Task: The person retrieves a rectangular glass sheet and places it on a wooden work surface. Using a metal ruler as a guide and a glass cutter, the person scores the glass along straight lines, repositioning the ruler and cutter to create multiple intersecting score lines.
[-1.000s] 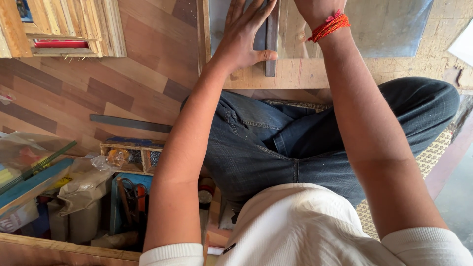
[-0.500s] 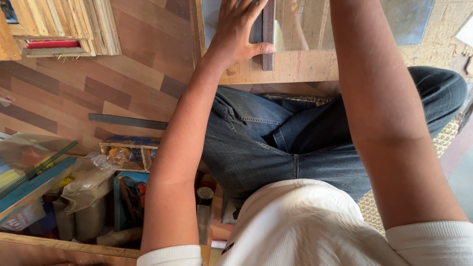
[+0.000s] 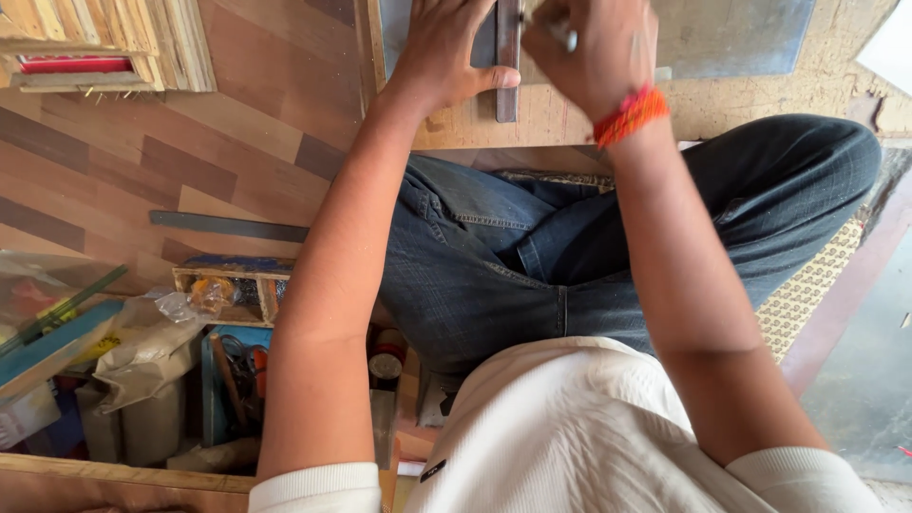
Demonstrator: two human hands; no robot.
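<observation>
Head view, looking down over a seated person in blue jeans [image 3: 532, 256] and a white shirt [image 3: 570, 437]. The left hand [image 3: 446, 52] lies flat, fingers spread wide, pressing a dark metal straightedge [image 3: 507, 66] onto a wooden board [image 3: 532, 119] that rests across the lap; its thumb touches the left edge of the straightedge. The straightedge runs upright in the frame, its lower end just short of the near edge of the board. The right hand [image 3: 589, 52] is curled closed around a small metal tool [image 3: 560, 33], whose tip sits just beside the right edge of the straightedge; the tool is blurred and its kind cannot be told. A red thread band [image 3: 629, 114] circles the right wrist. A grey sheet [image 3: 731, 38] lies on the board to the right of the hands, touching or very near the straightedge; which one cannot be told. On the patterned wooden floor [image 3: 114, 180] to the left lie a long dark metal strip [image 3: 228, 226], a small wooden box [image 3: 233, 290] holding oddments, and crumpled plastic bags [image 3: 142, 347]. A slatted wooden frame [image 3: 104, 43] stands at the upper left corner. A woven mat [image 3: 807, 294] shows beneath the right knee
</observation>
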